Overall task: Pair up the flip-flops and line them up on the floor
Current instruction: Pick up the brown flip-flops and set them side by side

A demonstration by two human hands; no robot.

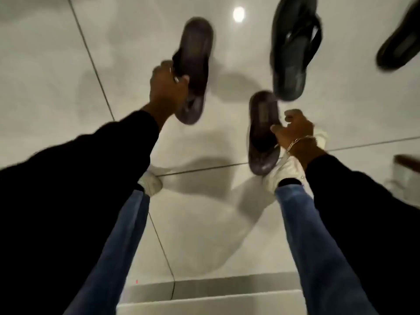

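Note:
My left hand (167, 87) grips a dark brown flip-flop (194, 62) by its strap and holds it above the white tiled floor. A matching brown flip-flop (262, 130) lies in front of my right foot. My right hand (294, 130) touches its right edge, thumb against the sole and fingers curled; whether it grips the flip-flop is unclear. Beyond it a black flip-flop (294, 48) lies on the floor, its heel next to the brown one's tip. Another black flip-flop (402, 46) is partly cut off at the right edge.
Glossy floor tiles (56, 64) with dark grout lines spread all around. My two white shoes (281, 173) and blue-jeaned legs stand at the centre. A step edge (211, 298) runs along the bottom. A blurred brown and white object (406, 171) sits at the right.

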